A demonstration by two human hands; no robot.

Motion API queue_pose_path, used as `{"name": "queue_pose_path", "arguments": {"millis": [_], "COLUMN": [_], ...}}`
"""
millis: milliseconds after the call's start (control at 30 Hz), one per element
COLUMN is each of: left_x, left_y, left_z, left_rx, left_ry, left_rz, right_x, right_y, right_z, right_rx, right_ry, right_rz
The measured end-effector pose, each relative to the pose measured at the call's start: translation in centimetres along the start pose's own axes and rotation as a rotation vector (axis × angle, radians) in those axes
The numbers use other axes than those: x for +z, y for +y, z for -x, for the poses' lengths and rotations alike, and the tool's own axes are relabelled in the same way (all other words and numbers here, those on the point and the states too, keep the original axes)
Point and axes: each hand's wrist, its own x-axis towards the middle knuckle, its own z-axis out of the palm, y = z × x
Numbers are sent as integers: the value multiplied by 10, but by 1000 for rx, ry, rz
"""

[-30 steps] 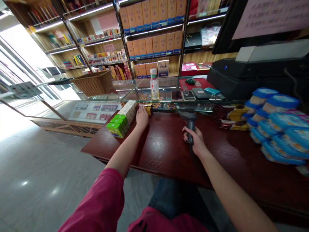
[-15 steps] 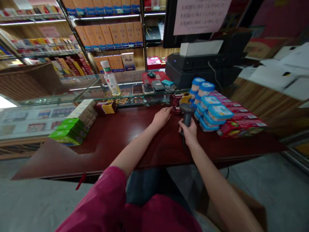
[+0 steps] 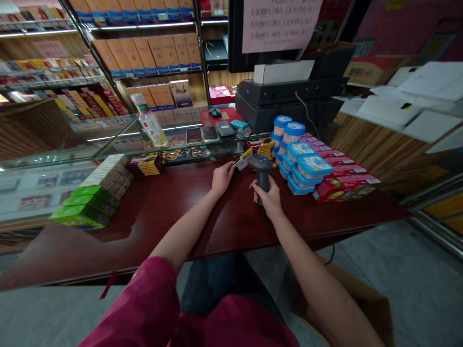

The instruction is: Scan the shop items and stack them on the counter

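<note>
My left hand [image 3: 222, 178] is closed on the end of a small flat red-and-yellow box [image 3: 244, 159], tilted with a white barcode label showing. My right hand [image 3: 270, 196] grips the handle of a dark handheld barcode scanner [image 3: 261, 165], whose head is close to that box. Behind the scanner is a stack of similar red-and-yellow boxes [image 3: 266, 148], partly hidden. Blue-lidded plastic tubs [image 3: 307, 166] are piled to the right of the scanner.
Red boxes [image 3: 347, 180] line the counter's right side. Green cartons [image 3: 85, 209] and another red-and-yellow stack [image 3: 146, 165] sit at the left. A glass display case [image 3: 181, 142] with a bottle [image 3: 152, 126] borders the far edge. The scanner's cable hangs toward the front edge.
My left hand has picked a red-and-yellow box off the stack and drawn it back, tilting it up. The scanner in my right hand is now close to the box. The view has shifted rightward.
</note>
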Motion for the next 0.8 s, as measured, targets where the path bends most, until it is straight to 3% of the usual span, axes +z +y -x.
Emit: {"name": "queue_pose_path", "arguments": {"millis": [100,233,667,800], "left_x": [-26,-35,-29,-52], "left_y": [-30,-53,-51,-51], "left_z": [5,5,8,16], "left_rx": [-226,-460,-393,-424], "left_ry": [74,36,20,68], "left_rz": [266,640,733,600], "right_x": [4,5,5,3], "right_y": [-2,0,-6,-7], "right_z": [5,7,7,8], "right_rx": [16,29,60,100], "right_ry": [-217,-298,-303,-277], "right_rz": [73,96,80,61]}}
